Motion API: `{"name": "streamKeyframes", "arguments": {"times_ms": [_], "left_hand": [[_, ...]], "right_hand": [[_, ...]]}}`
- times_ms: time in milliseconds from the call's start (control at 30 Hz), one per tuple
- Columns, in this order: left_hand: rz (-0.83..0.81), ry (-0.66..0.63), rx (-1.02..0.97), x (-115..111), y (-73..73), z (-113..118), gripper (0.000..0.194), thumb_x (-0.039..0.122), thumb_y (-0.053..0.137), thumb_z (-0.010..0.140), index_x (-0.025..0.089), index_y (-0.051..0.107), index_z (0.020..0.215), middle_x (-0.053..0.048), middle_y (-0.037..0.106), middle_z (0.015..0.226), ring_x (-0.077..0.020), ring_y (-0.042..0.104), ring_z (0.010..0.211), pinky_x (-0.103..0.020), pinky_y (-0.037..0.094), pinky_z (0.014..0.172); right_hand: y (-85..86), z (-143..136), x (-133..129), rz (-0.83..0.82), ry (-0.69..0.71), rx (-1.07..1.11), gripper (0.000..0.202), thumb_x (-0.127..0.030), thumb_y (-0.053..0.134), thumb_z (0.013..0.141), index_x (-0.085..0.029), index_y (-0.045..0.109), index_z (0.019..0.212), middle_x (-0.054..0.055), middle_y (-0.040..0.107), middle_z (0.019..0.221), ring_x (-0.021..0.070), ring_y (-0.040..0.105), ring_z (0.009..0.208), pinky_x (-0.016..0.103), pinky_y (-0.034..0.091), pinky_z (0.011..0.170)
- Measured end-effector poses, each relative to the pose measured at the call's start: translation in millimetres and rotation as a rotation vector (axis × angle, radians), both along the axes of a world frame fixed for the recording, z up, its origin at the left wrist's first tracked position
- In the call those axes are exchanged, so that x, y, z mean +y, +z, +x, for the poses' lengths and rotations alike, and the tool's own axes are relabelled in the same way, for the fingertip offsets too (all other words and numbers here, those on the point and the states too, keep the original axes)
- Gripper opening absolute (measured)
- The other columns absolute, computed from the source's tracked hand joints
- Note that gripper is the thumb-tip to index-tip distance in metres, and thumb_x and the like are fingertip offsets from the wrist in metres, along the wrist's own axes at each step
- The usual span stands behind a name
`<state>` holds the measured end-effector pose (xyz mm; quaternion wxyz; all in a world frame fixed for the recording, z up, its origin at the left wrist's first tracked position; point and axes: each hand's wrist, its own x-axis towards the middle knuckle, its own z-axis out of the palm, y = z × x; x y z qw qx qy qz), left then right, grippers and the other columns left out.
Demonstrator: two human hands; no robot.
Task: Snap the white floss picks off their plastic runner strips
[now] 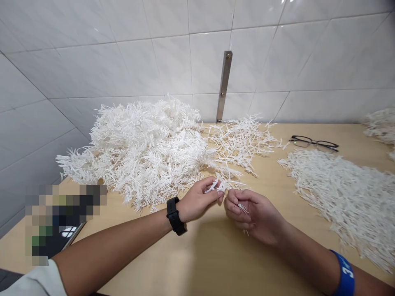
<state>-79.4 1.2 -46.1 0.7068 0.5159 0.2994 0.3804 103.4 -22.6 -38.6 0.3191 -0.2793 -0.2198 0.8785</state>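
Observation:
Thin white branching pieces are pinched in my left hand (199, 199), between thumb and fingers, just in front of a big heap of white branched strands (148, 152). Close beside it on the right, my right hand (254, 213) is curled closed around a few thin white strands (243, 208), whose ends stick out from the palm. The fingertips of both hands nearly meet. Behind them lies a looser scatter of white branching pieces (243, 137). A wide, flat pile of small white pieces (345, 193) spreads at the right.
Black-framed glasses (314, 142) lie on the wooden table (222, 263) behind the right pile. A dark flat object (66, 234), partly pixelated, is at the left edge. A metal bracket (224, 86) stands against the tiled wall. More white pieces (382, 125) lie far right.

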Motion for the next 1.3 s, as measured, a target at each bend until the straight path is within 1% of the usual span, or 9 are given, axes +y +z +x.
{"name": "streamKeyframes", "arguments": {"times_ms": [133,267,367,500,633,733,933,1100,1300], "left_hand": [[0.035,0.0,0.021,0.6,-2.4,-0.3,0.027,0.033,0.068,0.081,0.016,0.047,0.079,0.002,0.051,0.069,-0.0096,0.046,0.067,-0.025,0.036,0.068],[0.082,-0.007,0.078,1.1,-1.8,-0.8,0.025,0.032,0.066,0.081,0.017,0.047,0.079,0.003,0.048,0.068,-0.01,0.044,0.066,-0.026,0.036,0.067],[0.161,0.003,0.215,-0.1,3.7,-1.1,0.021,0.03,0.062,0.08,0.017,0.047,0.076,0.004,0.044,0.068,-0.0094,0.04,0.064,-0.025,0.034,0.064],[0.226,-0.036,0.324,-3.7,10.6,-0.4,0.016,0.028,0.057,0.079,0.016,0.049,0.075,0.003,0.046,0.069,-0.0104,0.041,0.066,-0.024,0.034,0.064],[0.244,-0.055,0.38,-6.3,10.5,0.6,0.016,0.028,0.057,0.079,0.016,0.047,0.074,0.005,0.041,0.065,-0.0088,0.035,0.062,-0.022,0.031,0.059],[0.25,-0.083,0.39,-4.9,10.0,-1.1,0.017,0.028,0.059,0.079,0.016,0.047,0.076,0.005,0.04,0.066,-0.0085,0.033,0.061,-0.022,0.03,0.059],[0.309,-0.167,0.341,2.5,13.2,-9.5,0.019,0.034,0.053,0.087,0.016,0.051,0.082,0.001,0.048,0.077,-0.0124,0.042,0.074,-0.025,0.035,0.07],[0.287,-0.184,0.328,2.4,7.1,-9.6,0.035,0.046,0.048,0.092,0.016,0.049,0.074,0.002,0.044,0.068,-0.0113,0.039,0.066,-0.025,0.034,0.066],[0.4,-0.104,0.294,-4.0,9.2,-4.7,0.044,0.053,0.047,0.092,0.016,0.047,0.068,-0.001,0.048,0.074,-0.0124,0.044,0.07,-0.026,0.038,0.071]], "right_hand": [[3.2,-1.1,-0.8,-0.044,-0.008,-0.036,0.032,-0.042,0.055,0.086,-0.015,0.05,0.068,-0.002,0.046,0.063,0.0037,0.024,0.043,0.016,0.009,0.036],[1.7,-2.5,-3.3,-0.042,0.122,-0.122,0.052,-0.062,0.045,0.09,-0.017,0.043,0.064,-0.006,0.032,0.053,0.0035,0.016,0.04,0.017,0.007,0.038],[-1.7,-3.4,-7.4,0.076,0.152,-0.221,0.06,-0.071,0.042,0.087,-0.017,0.041,0.061,-0.007,0.029,0.051,0.004,0.015,0.041,0.019,0.007,0.039],[-2.9,-5.7,-12.5,0.263,0.138,-0.39,0.062,-0.076,0.042,0.083,-0.018,0.044,0.061,-0.006,0.032,0.052,0.0048,0.019,0.042,0.021,0.008,0.04],[-1.7,-8.2,-11.5,0.383,0.162,-0.628,0.064,-0.077,0.042,0.082,-0.019,0.04,0.055,-0.006,0.029,0.048,0.0058,0.021,0.041,0.023,0.012,0.04],[-1.8,-7.8,-7.9,0.535,0.199,-0.749,0.064,-0.077,0.046,0.08,-0.019,0.04,0.053,-0.005,0.031,0.046,0.0061,0.025,0.041,0.024,0.015,0.041],[-3.7,-2.9,-4.5,0.676,0.187,-0.679,0.06,-0.072,0.044,0.085,-0.019,0.041,0.059,-0.005,0.034,0.051,0.0071,0.027,0.045,0.025,0.019,0.044],[-1.0,-1.9,-7.8,0.802,0.257,-0.724,0.058,-0.067,0.037,0.091,-0.018,0.041,0.06,-0.005,0.033,0.054,0.0088,0.028,0.05,0.026,0.023,0.049],[0.7,-2.2,-9.4,0.958,0.223,-0.735,0.053,-0.06,0.033,0.096,-0.019,0.036,0.062,-0.004,0.033,0.059,0.0102,0.031,0.056,0.026,0.027,0.055]]}}
